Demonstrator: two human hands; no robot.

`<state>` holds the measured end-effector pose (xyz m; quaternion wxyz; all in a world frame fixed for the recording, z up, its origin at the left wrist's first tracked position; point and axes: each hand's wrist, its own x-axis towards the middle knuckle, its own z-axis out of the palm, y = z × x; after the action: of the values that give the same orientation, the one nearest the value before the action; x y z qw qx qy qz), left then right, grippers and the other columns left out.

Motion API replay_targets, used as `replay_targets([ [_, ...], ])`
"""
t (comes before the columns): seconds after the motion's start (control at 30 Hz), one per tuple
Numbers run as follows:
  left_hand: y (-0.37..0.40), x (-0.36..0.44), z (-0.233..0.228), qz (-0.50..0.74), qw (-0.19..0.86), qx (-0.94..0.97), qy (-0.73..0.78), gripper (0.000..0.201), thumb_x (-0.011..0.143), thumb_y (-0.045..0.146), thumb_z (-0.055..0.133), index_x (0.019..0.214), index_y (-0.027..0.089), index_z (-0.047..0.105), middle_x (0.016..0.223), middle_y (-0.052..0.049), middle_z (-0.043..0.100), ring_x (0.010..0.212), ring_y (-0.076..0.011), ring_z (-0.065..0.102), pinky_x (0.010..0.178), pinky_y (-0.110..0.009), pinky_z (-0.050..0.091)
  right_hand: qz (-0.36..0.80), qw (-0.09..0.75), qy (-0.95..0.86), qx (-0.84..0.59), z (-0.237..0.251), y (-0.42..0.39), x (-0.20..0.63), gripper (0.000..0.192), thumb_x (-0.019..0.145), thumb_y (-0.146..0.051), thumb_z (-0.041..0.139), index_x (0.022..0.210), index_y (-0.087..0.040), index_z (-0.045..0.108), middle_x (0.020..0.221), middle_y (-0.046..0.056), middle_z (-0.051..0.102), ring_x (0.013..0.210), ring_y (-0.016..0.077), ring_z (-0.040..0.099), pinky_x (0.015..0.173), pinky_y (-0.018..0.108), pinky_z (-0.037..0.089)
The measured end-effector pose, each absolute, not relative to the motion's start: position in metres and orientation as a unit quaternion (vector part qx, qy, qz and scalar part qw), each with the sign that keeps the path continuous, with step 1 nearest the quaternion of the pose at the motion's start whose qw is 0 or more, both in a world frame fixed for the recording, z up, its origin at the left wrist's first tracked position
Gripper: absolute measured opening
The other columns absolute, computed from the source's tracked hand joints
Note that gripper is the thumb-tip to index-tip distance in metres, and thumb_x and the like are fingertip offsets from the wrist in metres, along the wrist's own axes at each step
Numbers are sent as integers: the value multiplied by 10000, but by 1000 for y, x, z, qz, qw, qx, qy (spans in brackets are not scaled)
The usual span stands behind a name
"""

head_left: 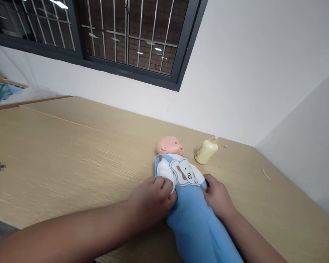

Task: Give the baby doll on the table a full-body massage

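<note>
So there's a doll [181, 171] lying on its back on the table [57, 153], a bit right of center in the lower half of the frame, bald head pointing up toward the wall. It's in a blue outfit with a white top and a little cartoon bib on the chest.

Left hand [150, 202] sits at the doll's side, lower center, fingers curled in and pinching what looks like the white sleeve, pretty much closed on the fabric. Right hand [218, 197] is on the other side, just right of the doll's waist, fingers bent over the edge of the blue cloth by the bib. How tight that grip is I honestly can't tell, the fingertips are tucked out of view.

A cream bottle [207, 150] lies tipped on its side just right of the doll's head, close but not touching.

What could go sideways, I reckon: both hands are tugging at soft cloth on a light doll, so a lopsided pull could twist the whole thing or slide it across the smooth wood. A shove up and right could bump the head into that bottle and roll it off toward the far edge.
</note>
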<state>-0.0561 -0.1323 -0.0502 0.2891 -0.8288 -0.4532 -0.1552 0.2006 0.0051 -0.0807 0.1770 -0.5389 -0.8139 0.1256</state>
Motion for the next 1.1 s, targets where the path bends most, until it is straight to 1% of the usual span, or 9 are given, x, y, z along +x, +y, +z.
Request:
replay_targets([
  [0.13,-134,-53,-52,-133,254,-829,-480,97,871,203,576,933,188,649,795,-81,612,679,-256,608,502,-359,444,132,176,-804,-552,-81,7,202,265,829,-434,572,997,-239,634,826,9,689,750,215,641,652,296,428],
  [0.37,-120,-67,-48,-51,93,-792,-601,474,842,144,547,1308,228,570,989,-130,668,793,-289,683,616,-373,517,125,153,-785,-587,-75,10,208,295,865,-499,536,986,-243,620,827,12,694,758,218,645,644,299,409],
  [0.47,-111,-80,-47,-62,29,-747,-662,653,834,182,537,1475,217,419,1091,-159,682,857,-311,702,666,-383,517,108,143,-788,-589,-72,11,212,300,864,-507,545,974,-236,611,842,21,695,778,221,642,654,302,403],
  [0.57,-103,-92,-46,-93,-26,-708,-700,754,910,334,476,1586,145,200,1189,-205,683,927,-344,707,690,-392,505,111,133,-792,-586,-71,11,216,321,868,-533,545,961,-230,599,811,19,683,765,220,634,647,302,396],
  [0.67,-99,-102,-42,-120,-69,-677,-723,847,920,531,449,1588,89,175,1146,-225,715,973,-384,700,707,-399,492,124,125,-798,-576,-70,12,220,335,870,-556,545,947,-233,589,788,11,671,742,213,623,631,298,384],
  [0.8,-99,-117,-30,-156,-128,-673,-712,680,845,536,556,1429,194,493,1106,-163,748,914,-342,720,699,-354,489,156,117,-804,-563,-66,10,225,289,851,-525,584,879,-238,566,748,-6,648,700,196,597,601,282,368],
  [0.87,-99,-128,-23,-156,-183,-681,-692,546,807,480,599,1300,246,591,1037,-105,764,737,-278,728,641,-324,485,184,112,-809,-547,-61,6,227,263,835,-493,613,842,-236,556,756,-10,643,704,186,587,591,270,367],
  [0.97,-100,-148,-15,-130,-292,-669,-670,520,768,469,633,1242,259,588,849,-35,748,457,-193,634,496,-290,452,257,89,-810,-519,-53,2,231,232,810,-443,651,857,-228,576,778,-11,647,698,175,581,581,258,372],
  [1.1,-97,-170,-13,-128,-367,-653,-650,589,719,546,693,1215,255,565,735,-3,697,395,-170,575,376,-249,379,316,51,-808,-496,-46,1,237,271,806,-468,665,877,-210,620,795,-1,656,693,174,580,598,262,382],
])
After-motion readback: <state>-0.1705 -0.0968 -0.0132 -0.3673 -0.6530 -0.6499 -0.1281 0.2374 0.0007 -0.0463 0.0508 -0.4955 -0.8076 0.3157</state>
